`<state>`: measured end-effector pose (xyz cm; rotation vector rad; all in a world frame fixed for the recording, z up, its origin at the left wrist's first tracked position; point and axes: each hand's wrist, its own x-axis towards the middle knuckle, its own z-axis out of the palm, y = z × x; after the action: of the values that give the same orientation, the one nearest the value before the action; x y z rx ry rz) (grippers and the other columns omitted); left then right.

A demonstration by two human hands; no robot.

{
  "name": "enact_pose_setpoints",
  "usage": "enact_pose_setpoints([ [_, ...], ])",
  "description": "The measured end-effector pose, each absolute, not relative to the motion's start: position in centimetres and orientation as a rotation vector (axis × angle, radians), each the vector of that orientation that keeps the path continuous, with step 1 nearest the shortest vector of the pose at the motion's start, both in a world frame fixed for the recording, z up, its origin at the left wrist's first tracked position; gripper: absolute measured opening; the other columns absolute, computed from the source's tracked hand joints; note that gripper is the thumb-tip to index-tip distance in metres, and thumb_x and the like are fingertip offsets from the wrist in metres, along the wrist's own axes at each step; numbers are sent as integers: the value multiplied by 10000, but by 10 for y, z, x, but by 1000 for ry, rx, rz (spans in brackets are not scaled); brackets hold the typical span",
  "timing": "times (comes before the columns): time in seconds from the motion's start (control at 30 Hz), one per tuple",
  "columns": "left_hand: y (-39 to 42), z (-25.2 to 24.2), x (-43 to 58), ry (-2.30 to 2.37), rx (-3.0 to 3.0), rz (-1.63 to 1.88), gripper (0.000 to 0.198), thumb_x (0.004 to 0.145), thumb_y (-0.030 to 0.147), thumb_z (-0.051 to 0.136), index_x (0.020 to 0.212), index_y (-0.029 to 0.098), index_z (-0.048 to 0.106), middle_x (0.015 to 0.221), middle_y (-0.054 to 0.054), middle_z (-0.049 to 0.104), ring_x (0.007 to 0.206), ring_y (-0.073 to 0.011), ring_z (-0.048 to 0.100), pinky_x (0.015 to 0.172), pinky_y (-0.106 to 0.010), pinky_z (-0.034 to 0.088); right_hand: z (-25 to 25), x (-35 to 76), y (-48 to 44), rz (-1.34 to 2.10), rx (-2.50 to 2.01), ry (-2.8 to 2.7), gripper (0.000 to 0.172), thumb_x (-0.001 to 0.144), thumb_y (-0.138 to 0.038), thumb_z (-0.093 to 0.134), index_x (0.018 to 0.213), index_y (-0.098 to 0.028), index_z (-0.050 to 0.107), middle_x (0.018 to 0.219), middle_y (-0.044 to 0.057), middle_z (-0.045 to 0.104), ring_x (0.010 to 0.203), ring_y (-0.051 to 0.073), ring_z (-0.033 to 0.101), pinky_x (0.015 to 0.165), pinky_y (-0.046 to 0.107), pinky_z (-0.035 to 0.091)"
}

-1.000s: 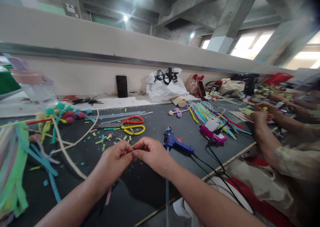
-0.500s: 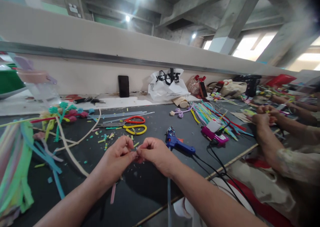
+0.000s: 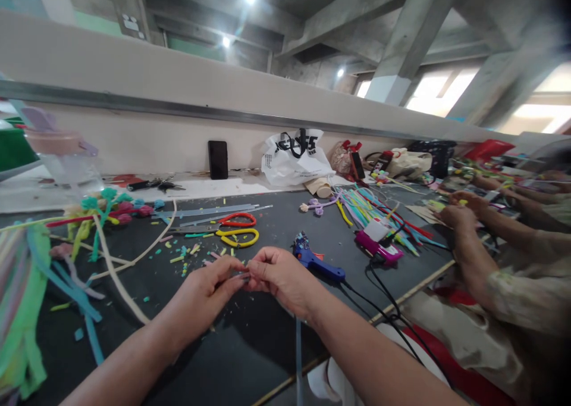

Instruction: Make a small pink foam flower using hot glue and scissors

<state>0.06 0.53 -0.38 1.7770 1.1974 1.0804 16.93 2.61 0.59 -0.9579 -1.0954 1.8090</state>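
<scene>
My left hand and my right hand meet fingertip to fingertip over the dark table, both pinched shut on a small thin piece that I cannot make out. A pale blue strip hangs down below my right wrist. A blue glue gun lies just right of my right hand. Two pairs of scissors, orange and yellow, lie beyond my hands.
Coloured pipe cleaners lie in a pile at the left and in a bundle at the right. A magenta glue gun, black cords, a phone and a white bag are nearby. Another person's hands work at the right.
My hands stayed pinched together and shifted slightly right and down in the view. The pink strip seen below my left wrist is no longer visible.
</scene>
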Motion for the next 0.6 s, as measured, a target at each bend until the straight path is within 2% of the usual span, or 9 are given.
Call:
enact_pose_setpoints([
  [0.13, 4, -3, 2, 1247, 2013, 967, 161, 799, 240, 476, 823, 237, 635, 783, -3, 659, 729, -158, 589, 663, -237, 416, 5, 168, 26, 1737, -944, -1142, 372, 594, -352, 779, 701, -141, 492, 589, -47, 597, 506, 65, 563, 605, 233, 467],
  [0.27, 4, -3, 11, 1195, 1753, 952, 130, 779, 198, 499, 782, 194, 630, 772, -11, 668, 753, -159, 599, 712, -251, 424, -4, 161, 25, 1701, -906, -1170, 368, 607, -347, 776, 693, -150, 477, 511, -64, 559, 457, 65, 524, 541, 213, 440],
  [0.33, 5, -3, 15, 1123, 1537, 966, 78, 756, 192, 538, 737, 168, 609, 716, -11, 650, 704, -145, 586, 670, -241, 428, -5, 158, 24, 1688, -913, -1181, 355, 628, -351, 763, 689, -152, 476, 479, -67, 535, 450, 67, 515, 507, 193, 415],
  [0.4, 6, -3, 15, 1052, 1342, 980, 81, 751, 225, 577, 721, 151, 583, 671, -3, 618, 597, -105, 526, 552, -203, 390, -3, 156, 23, 1713, -897, -1177, 336, 669, -384, 726, 694, -149, 487, 529, -57, 544, 457, 60, 512, 517, 199, 430],
  [0.5, 6, 1, 10, 923, 1102, 953, 199, 752, 321, 623, 718, 139, 551, 578, 43, 506, 444, -38, 319, 409, -163, 226, 2, 161, 25, 1729, -834, -1244, 282, 742, -410, 647, 769, -155, 529, 693, -35, 571, 463, 49, 520, 581, 257, 486],
  [0.6, 6, 6, 3, 802, 970, 884, 248, 735, 349, 661, 724, 131, 542, 539, 83, 367, 426, -20, 180, 382, -160, 134, 7, 170, 29, 1492, -847, -1511, 228, 755, -345, 643, 906, -187, 579, 817, -21, 560, 480, 48, 538, 552, 236, 479],
])
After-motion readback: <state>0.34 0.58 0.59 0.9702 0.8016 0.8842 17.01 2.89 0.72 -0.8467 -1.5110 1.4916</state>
